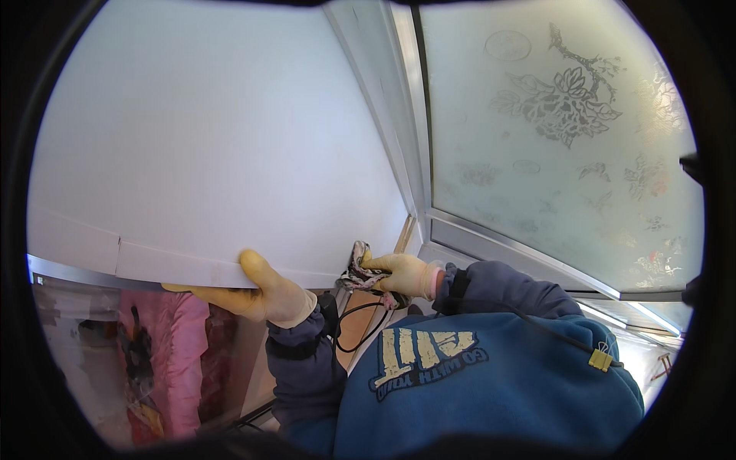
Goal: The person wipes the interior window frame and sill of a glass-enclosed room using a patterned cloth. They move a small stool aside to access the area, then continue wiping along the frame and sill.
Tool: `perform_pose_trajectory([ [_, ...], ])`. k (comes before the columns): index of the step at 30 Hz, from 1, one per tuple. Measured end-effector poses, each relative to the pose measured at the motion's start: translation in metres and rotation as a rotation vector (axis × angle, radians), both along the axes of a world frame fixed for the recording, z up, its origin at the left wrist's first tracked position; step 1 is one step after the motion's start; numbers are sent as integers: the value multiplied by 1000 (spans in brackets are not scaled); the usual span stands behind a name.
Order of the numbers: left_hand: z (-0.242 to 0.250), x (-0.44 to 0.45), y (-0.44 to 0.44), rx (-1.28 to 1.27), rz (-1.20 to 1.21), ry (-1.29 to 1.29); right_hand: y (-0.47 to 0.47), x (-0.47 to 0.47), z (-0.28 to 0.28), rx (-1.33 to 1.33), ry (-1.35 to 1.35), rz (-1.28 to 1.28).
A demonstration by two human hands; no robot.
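A large white panel (230, 144) spans the left half of the view, with a strip (184, 263) along its near edge. My left hand (270, 293), in a yellowish rubber glove, grips that edge, thumb on the white face and fingers along the underside. At the panel's right end, my gloved right hand (402, 275) holds a crumpled patterned cloth (357, 270) against the edge near the corner. Part of the cloth is hidden under the fingers.
A frosted glass pane (540, 190) with flower patterns stands at right in a metal frame (517, 250). Pink fabric (183, 356) hangs or lies below the panel at left. A black cable (340, 333) loops between my arms. A yellow binder clip (601, 357) sits on my clothing.
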State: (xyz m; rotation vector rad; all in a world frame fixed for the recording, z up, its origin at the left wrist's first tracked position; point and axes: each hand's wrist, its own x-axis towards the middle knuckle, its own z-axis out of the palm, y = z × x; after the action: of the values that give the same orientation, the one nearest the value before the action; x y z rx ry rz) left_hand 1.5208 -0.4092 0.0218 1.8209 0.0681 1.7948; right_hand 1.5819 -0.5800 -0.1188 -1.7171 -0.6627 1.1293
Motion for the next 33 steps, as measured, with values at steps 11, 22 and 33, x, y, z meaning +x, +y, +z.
perform_pose_trajectory([
  [11, 2, -1, 0, 10, 8, -40, -14, 31, -116, -299, 285, -207],
  [22, 8, 2, -13, -5, 58, -36, 2, 60, -37, 443, 649, -811],
  [33, 4, 3, -9, 24, 56, -15, 13, 42, 6, 455, -190, -814],
])
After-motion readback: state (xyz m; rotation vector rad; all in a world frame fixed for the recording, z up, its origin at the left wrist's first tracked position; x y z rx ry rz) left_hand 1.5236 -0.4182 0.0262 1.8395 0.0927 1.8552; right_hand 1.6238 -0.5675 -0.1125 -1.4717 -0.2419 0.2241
